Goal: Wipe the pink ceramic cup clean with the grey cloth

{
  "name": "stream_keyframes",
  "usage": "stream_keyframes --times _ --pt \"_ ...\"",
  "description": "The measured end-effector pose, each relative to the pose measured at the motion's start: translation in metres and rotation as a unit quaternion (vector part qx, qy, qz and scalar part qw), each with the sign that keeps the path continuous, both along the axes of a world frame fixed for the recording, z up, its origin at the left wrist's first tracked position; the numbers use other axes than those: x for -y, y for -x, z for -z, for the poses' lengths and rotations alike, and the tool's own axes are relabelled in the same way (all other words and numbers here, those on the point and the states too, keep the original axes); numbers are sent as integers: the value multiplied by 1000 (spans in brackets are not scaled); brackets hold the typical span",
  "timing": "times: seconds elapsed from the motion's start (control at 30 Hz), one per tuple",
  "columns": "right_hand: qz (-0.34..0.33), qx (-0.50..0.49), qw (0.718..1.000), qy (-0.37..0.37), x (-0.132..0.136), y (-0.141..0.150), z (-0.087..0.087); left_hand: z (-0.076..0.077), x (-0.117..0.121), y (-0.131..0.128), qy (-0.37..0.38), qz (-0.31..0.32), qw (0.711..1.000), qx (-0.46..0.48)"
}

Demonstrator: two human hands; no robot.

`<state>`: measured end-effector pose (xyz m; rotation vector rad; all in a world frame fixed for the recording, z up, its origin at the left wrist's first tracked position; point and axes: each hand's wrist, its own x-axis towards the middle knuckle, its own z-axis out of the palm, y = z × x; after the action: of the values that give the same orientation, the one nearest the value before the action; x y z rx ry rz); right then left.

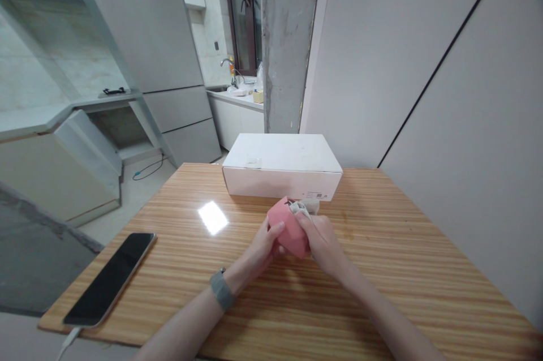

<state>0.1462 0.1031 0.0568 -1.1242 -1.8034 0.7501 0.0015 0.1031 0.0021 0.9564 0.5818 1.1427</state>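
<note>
Left grip: left hand [266, 245] closed around the near-left side of the pink pouch [288, 227], thumb laid on its top face; a grey wristband [222, 289] sits on that wrist
Right grip: right hand [322, 239] closed on the pouch's right side, fingertips at its open mouth, where a bit of pale grey cloth [306, 206] shows; I cannot tell whether the fingers pinch the cloth or only the rim
Pouch: held between both hands just above the tabletop [382, 259], just in front of the white box [281, 166], near it but seemingly not touching
Box: closed, lying flat at the far edge of the tabletop, behind the pouch
Phone: phone [111, 277] lies well to the left of the box and nearer the person, close to the tabletop's edge, a white cable [68, 341] running off its near end
Risk, pouch: the cloth could snag at the mouth and bunch if tugged from one corner; a loose left hold could let the pouch twist or slip down
Risk, surroundings: a left elbow swinging wide could catch the cable and drag the phone off the edge
</note>
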Motion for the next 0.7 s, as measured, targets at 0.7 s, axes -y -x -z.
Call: stream_keyframes --times 0.7 --pt "1 74 993 -93 13 7 -7 -10 3 -2 20 76 992 99"
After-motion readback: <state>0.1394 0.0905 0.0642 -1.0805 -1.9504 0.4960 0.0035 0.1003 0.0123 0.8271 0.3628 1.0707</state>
